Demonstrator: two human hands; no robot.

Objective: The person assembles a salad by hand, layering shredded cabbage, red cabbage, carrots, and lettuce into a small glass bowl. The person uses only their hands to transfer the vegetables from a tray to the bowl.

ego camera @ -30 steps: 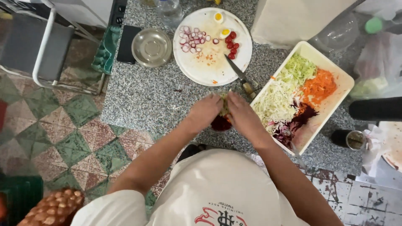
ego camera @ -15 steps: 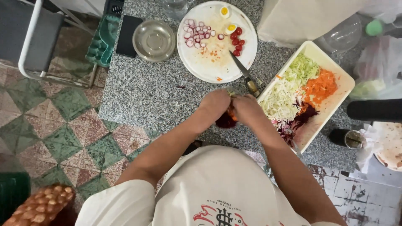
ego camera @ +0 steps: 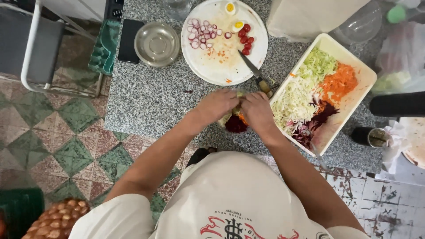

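Both hands, left (ego camera: 218,105) and right (ego camera: 256,110), clasp a small salad-filled container (ego camera: 234,123) beside the white rectangular tray (ego camera: 365,86)

Worktop (ego camera: 146,102): plate (ego camera: 212,66) at the far middle, carrying radish slices (ego camera: 201,33), egg halves (ego camera: 234,15) and tomatoes (ego camera: 244,37); knife (ego camera: 254,71) across its right rim. Bowl (ego camera: 156,43) left of plate, phone (ego camera: 129,40) left of bowl. Tray (ego camera: 354,102) at right, holding shredded vegetables (ego camera: 310,93). Small container (ego camera: 234,124) at near edge, between plate and tray.
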